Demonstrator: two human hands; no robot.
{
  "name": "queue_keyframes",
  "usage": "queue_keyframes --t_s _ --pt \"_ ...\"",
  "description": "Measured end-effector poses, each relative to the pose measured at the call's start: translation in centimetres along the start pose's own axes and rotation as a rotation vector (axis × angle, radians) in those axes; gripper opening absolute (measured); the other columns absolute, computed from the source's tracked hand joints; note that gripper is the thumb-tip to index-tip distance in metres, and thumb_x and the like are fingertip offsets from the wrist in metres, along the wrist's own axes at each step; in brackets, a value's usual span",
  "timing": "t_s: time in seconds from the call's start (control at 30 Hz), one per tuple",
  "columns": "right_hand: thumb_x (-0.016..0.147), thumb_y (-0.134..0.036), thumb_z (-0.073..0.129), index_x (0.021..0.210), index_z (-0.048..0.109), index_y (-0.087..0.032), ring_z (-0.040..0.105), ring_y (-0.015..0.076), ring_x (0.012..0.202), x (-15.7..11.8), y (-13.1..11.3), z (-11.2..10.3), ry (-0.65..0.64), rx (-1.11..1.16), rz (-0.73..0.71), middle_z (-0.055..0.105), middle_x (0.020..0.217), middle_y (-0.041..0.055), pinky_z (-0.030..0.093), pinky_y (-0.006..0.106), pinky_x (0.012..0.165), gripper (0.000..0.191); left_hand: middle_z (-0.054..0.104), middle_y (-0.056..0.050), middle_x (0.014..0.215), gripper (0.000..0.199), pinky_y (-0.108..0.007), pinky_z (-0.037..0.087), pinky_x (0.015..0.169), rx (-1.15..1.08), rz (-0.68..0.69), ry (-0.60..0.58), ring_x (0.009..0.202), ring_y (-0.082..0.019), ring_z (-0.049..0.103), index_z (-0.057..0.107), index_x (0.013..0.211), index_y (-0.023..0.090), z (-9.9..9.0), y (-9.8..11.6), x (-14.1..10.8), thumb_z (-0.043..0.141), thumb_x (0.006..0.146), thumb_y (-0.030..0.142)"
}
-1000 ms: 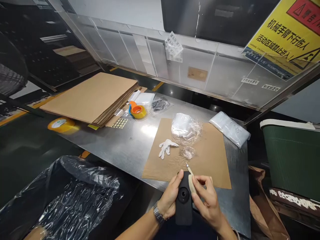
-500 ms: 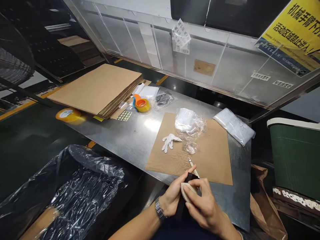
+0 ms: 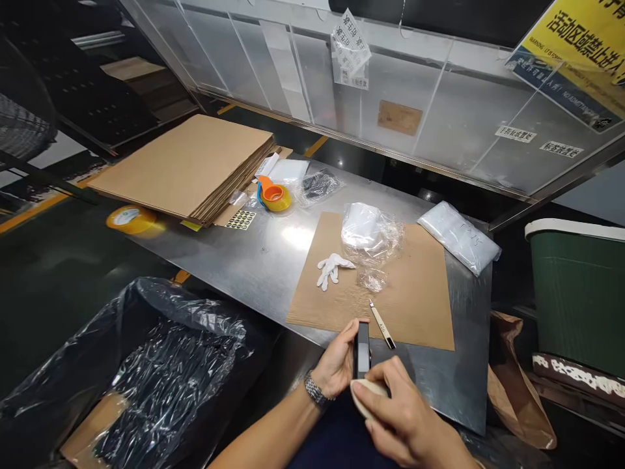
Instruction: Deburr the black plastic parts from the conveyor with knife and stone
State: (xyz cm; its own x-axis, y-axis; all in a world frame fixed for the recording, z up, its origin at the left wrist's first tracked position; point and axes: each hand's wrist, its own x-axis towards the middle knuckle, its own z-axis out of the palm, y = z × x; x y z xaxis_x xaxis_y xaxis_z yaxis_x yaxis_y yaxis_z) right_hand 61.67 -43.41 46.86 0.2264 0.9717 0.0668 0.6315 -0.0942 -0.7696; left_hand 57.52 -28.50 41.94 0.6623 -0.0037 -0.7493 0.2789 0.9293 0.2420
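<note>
1. The black piece (image 3: 362, 352) is held up on edge at the near side of the desk (image 3: 234, 260), left of the pale knife-like tool (image 3: 381, 324) on the brown sheet (image 3: 415, 306).
2. It looks stiff and fairly light; its smooth faces may be slippery and could scuff. The long edges seem the safest hold, keeping the broad faces free.
3. The pale pad (image 3: 367, 395) looks soft and light, probably best pinched by its sides.
4. The left hand (image 3: 336, 363) grips the black piece from the left, thumb side toward the far end, wrist low and near.
5. The right hand (image 3: 400, 407) pinches the pad between thumb and curled fingers, its forearm coming in from the near right. The pad sits at the piece's near end; whether they touch, I cannot tell.
</note>
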Motion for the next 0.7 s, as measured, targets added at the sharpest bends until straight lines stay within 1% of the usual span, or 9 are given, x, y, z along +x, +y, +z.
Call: queue_keyframes --t_s 0.07,0.1,0.2,0.27,0.33,0.47,0.5,0.63,0.7 --pt "0.077 -0.009 0.049 0.131 0.040 -0.019 0.041 0.0201 0.089 0.0 0.3 0.4 0.080 0.016 0.016 0.043 0.100 0.0099 0.043 0.035 0.076 0.055 0.053 0.002 0.057 0.028 -0.023 0.040 0.045 -0.045 0.003 -0.002 0.046 -0.013 0.053 0.051 0.087 0.020 0.3 -0.2 0.1 0.057 0.076 0.045" --pt "0.078 -0.009 0.048 0.132 0.039 -0.020 0.041 0.0204 0.090 0.2 0.6 0.6 0.136 0.023 0.030 0.043 0.101 0.0097 0.042 0.037 0.077 0.056 0.053 0.002 0.057 0.027 -0.023 0.041 0.046 -0.087 0.001 -0.008 0.047 -0.012 0.053 0.051 0.086 0.020 0.5 -0.3 0.2 0.059 0.075 0.043" --pt "0.079 -0.010 0.046 0.134 0.035 -0.023 0.041 0.0206 0.092 0.7 1.1 1.6 0.285 0.075 0.004 0.042 0.101 0.0086 0.041 0.039 0.078 0.057 0.053 0.003 0.060 0.019 -0.020 0.041 0.047 -0.205 -0.056 -0.039 0.047 -0.010 0.051 0.052 0.084 0.020 0.9 -0.5 0.2 0.066 0.071 0.026" --pt "0.078 -0.014 0.047 0.134 0.034 -0.024 0.041 0.0201 0.090 0.7 1.3 2.2 0.315 0.127 -0.068 0.042 0.103 0.0082 0.042 0.039 0.077 0.058 0.052 0.002 0.063 0.018 -0.018 0.039 0.044 -0.243 -0.118 -0.076 0.047 -0.008 0.049 0.052 0.083 0.020 1.0 -0.2 0.3 0.065 0.071 0.023" --pt "0.078 -0.015 0.047 0.135 0.034 -0.023 0.042 0.0199 0.089 0.4 1.4 2.8 0.341 0.148 -0.114 0.042 0.103 0.0085 0.043 0.039 0.075 0.059 0.050 0.001 0.067 0.016 -0.015 0.037 0.042 -0.289 -0.160 -0.125 0.049 -0.007 0.047 0.053 0.082 0.020 1.0 0.4 0.5 0.062 0.072 0.029" --pt "0.078 -0.011 0.044 0.134 0.036 -0.021 0.043 0.0211 0.092 -0.3 1.6 2.9 0.435 0.089 -0.027 0.042 0.104 0.0101 0.043 0.039 0.075 0.057 0.046 0.000 0.069 0.016 -0.012 0.036 0.042 -0.393 -0.198 -0.196 0.051 -0.005 0.043 0.054 0.080 0.018 0.9 1.2 0.9 0.058 0.075 0.033" --pt "0.078 -0.011 0.044 0.134 0.036 -0.021 0.043 0.0216 0.092 -0.3 1.6 2.9 0.444 0.073 -0.033 0.042 0.105 0.0106 0.044 0.039 0.074 0.057 0.045 0.000 0.069 0.016 -0.012 0.036 0.042 -0.413 -0.200 -0.206 0.051 -0.005 0.042 0.055 0.079 0.018 0.9 1.3 1.0 0.057 0.075 0.033" --pt "0.073 -0.012 0.052 0.132 0.039 -0.018 0.044 0.0231 0.091 -0.3 1.5 3.3 0.453 -0.091 -0.179 0.041 0.106 0.0123 0.046 0.039 0.071 0.061 0.045 0.000 0.070 0.016 -0.010 0.037 0.044 -0.470 -0.204 -0.243 0.053 -0.004 0.042 0.056 0.080 0.017 1.0 1.3 1.3 0.056 0.077 0.032" --pt "0.071 -0.009 0.056 0.131 0.041 -0.020 0.045 0.0238 0.094 -0.8 2.3 4.0 0.481 -0.224 -0.194 0.042 0.107 0.0119 0.046 0.039 0.074 0.063 0.044 0.000 0.070 0.017 -0.009 0.037 0.044 -0.489 -0.210 -0.258 0.053 -0.003 0.042 0.056 0.084 0.016 1.0 1.7 1.3 0.055 0.077 0.032"
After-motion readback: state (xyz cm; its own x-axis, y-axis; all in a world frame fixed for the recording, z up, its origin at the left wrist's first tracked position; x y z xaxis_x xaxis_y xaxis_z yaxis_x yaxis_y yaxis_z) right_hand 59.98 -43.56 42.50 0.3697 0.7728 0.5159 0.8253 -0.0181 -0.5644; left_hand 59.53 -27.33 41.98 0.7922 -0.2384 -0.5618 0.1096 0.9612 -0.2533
